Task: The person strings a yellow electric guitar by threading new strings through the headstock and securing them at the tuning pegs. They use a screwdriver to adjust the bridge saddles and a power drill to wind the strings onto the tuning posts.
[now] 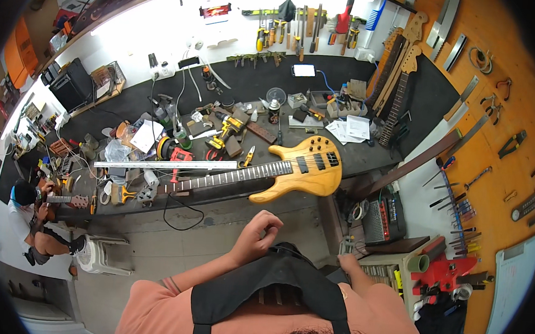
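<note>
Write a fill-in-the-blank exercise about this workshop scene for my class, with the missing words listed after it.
1. The bass guitar lies flat on the ____.
2. The guitar's body is ____ in colour.
3. The left hand is raised in front of the black ____ worn on the chest.
4. Spare guitar necks lean against the ____ behind the bench.

Missing words: workbench; yellow; apron; wall
</note>
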Demonstrator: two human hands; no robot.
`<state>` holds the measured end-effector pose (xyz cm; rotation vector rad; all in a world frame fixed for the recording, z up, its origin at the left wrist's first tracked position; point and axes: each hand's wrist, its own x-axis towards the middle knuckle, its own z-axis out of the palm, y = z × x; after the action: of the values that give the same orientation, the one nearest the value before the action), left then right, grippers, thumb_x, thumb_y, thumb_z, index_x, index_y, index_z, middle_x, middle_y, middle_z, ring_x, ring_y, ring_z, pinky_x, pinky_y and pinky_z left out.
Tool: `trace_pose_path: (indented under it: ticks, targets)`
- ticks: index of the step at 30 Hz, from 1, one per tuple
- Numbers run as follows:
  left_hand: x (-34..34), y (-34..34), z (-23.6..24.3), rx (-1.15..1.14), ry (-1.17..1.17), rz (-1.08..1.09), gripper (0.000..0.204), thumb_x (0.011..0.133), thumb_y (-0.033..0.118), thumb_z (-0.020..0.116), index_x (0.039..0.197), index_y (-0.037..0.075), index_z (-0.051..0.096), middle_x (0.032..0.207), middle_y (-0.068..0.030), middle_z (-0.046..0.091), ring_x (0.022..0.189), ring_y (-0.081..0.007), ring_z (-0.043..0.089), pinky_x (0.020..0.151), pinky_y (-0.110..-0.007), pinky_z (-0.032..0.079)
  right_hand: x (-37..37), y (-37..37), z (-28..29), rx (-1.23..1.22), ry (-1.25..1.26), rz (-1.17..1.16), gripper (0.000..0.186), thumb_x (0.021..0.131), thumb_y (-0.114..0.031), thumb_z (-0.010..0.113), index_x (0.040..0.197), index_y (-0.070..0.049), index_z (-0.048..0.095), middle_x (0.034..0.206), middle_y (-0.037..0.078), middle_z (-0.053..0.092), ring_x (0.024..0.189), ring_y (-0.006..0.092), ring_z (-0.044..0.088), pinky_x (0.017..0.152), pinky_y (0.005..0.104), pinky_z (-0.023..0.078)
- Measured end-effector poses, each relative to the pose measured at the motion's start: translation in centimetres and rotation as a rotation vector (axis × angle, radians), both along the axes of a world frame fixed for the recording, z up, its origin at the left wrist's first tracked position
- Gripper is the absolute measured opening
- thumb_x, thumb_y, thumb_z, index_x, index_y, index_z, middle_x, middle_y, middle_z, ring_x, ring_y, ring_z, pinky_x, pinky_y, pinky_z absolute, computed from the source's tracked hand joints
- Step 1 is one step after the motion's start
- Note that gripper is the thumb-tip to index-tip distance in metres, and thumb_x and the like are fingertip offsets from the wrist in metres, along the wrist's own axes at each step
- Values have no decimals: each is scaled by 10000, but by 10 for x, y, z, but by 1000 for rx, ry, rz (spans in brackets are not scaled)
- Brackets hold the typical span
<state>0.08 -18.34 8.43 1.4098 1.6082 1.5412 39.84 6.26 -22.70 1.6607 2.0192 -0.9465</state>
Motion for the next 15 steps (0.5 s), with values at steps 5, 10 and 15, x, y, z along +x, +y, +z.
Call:
trace_pose_path:
  ticks: [5,10,15]
  targets:
    - [-78,-74,1,22,-68,145,182,968,-88,635,1108,25,670,1081,-73,619,929,-160,609,839,-287,508,-86,-38,13,107,46,-29,604,1062,-473,573,1164,92,759,1206,326,744,1136,508,706,1002,561,532]
    - [-147,-154,-9,44,-72,276,189,965,-82,636,1119,27,657,1087,-76,605,938,-163,607,849,-289,508,-281,-97,63,82,181,239,568,1066,-488,562,1193,22,776,1252,293,743,1186,484,697,1025,559,525]
    - [-197,-197,-15,-41,-116,315,253,942,-34,648,1182,41,676,1134,-100,633,1047,-232,652,918,-342,536,-459,-175,69,-352,493,286,353,1112,-277,553,1244,1,725,1022,176,762,971,330,712,883,450,560]
